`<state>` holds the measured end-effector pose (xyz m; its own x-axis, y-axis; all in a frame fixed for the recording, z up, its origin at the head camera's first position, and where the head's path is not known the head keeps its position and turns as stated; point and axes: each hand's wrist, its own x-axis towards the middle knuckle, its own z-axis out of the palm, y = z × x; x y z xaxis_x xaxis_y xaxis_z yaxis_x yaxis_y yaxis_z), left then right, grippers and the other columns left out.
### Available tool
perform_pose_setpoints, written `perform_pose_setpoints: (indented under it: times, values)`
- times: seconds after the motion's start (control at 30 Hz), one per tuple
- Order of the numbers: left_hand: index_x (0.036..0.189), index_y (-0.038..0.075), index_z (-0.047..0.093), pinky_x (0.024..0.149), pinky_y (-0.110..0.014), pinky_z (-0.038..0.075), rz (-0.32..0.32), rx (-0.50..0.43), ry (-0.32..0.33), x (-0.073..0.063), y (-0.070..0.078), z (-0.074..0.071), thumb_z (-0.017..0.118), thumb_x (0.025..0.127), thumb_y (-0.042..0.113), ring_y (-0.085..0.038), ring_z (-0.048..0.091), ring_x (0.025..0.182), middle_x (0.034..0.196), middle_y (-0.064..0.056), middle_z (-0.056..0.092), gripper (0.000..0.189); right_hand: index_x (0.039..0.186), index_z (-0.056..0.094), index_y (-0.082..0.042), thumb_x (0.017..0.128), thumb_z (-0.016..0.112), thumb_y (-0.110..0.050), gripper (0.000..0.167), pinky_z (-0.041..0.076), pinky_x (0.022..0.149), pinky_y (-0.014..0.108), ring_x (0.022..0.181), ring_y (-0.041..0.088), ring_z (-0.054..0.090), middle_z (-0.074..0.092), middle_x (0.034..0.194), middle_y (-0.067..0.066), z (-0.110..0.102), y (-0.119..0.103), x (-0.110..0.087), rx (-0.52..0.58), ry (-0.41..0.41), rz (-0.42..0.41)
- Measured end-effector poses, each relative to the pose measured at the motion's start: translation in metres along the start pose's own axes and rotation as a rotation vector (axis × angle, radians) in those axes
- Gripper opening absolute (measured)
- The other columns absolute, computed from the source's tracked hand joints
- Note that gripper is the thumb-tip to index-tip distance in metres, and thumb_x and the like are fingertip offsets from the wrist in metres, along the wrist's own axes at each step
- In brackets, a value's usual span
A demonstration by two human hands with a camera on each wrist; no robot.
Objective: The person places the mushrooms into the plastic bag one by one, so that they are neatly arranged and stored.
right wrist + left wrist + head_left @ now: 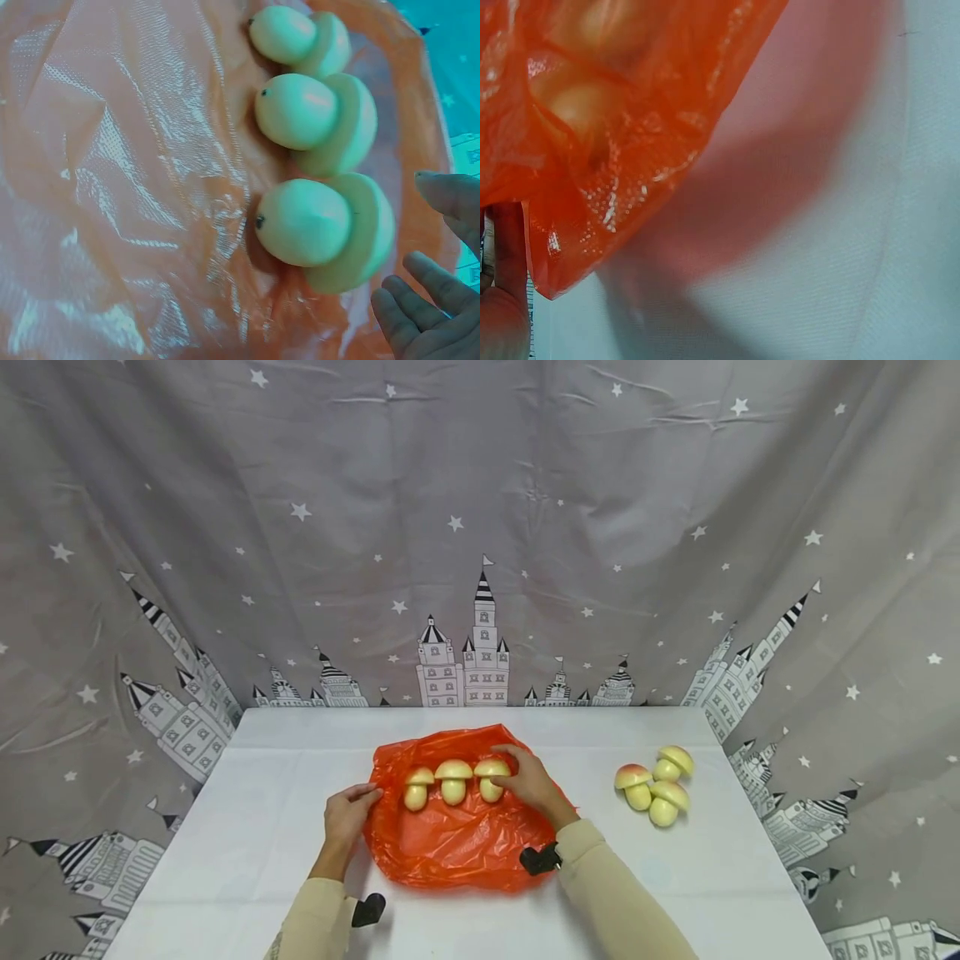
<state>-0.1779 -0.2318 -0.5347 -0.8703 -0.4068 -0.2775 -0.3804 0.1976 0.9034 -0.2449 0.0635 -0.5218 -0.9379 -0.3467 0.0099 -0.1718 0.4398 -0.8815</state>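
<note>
A red plastic bag (457, 852) lies spread on the white table, with three toy mushrooms lined up in it: a left one (417, 790), a middle one (453, 782) and a right one (492, 779). My left hand (347, 818) pinches the bag's left edge; in the left wrist view the lifted film (637, 180) hides part of the fingers. Beside the right mushroom is my right hand (531, 781), thumb and fingers spread around its cap. The right wrist view shows those fingers (431, 289) apart from the nearest mushroom (307, 223), holding nothing.
Three more toy mushrooms (651, 789) sit in a cluster on the right side of the white table (247, 827). A grey curtain (465, 468) printed with castles and stars hangs behind the table and along its sides.
</note>
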Motion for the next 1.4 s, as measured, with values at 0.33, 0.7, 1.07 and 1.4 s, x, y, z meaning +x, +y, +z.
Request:
perform_pose_setpoints:
  times: [0.33,0.7,1.07,1.4]
  values:
    - [0.117,-0.007,0.063,0.070,-0.016,0.047,-0.002,0.031,-0.005,-0.003,0.006,-0.002,0.062,0.093,0.018,-0.025,0.057,0.095,0.116,-0.025,0.060,0.035,0.128,0.056,0.000,0.085,0.070,-0.003,0.045,0.048,0.094,0.051,0.116,0.045,0.054,0.055,0.129,0.025,-0.025,0.008,-0.013,0.192,0.075,-0.019]
    - [0.117,-0.006,0.064,0.079,-0.023,0.053,-0.021,-0.001,-0.013,0.000,0.007,-0.002,0.063,0.092,0.016,-0.022,0.059,0.094,0.115,-0.021,0.062,0.033,0.127,0.058,-0.006,0.085,0.071,-0.005,0.045,0.046,0.097,0.049,0.119,0.040,0.053,0.053,0.134,0.017,-0.065,0.022,-0.023,0.096,0.200,0.033]
    - [0.118,-0.009,0.061,0.073,-0.020,0.053,-0.008,-0.006,-0.078,0.001,0.007,-0.006,0.064,0.092,0.014,-0.013,0.060,0.083,0.114,-0.024,0.061,0.035,0.129,0.056,-0.002,0.084,0.072,-0.004,0.048,0.042,0.100,0.052,0.121,0.039,0.050,0.051,0.134,0.021,-0.109,0.044,-0.039,0.023,0.248,0.027]
    - [0.117,-0.010,0.061,0.067,-0.015,0.051,0.004,-0.037,-0.080,0.000,0.007,-0.010,0.063,0.092,0.012,-0.008,0.060,0.076,0.098,-0.013,0.067,0.033,0.126,0.056,0.002,0.082,0.074,-0.005,0.049,0.041,0.098,0.054,0.118,0.042,0.051,0.055,0.129,0.025,-0.140,0.067,-0.055,-0.100,0.221,0.011]
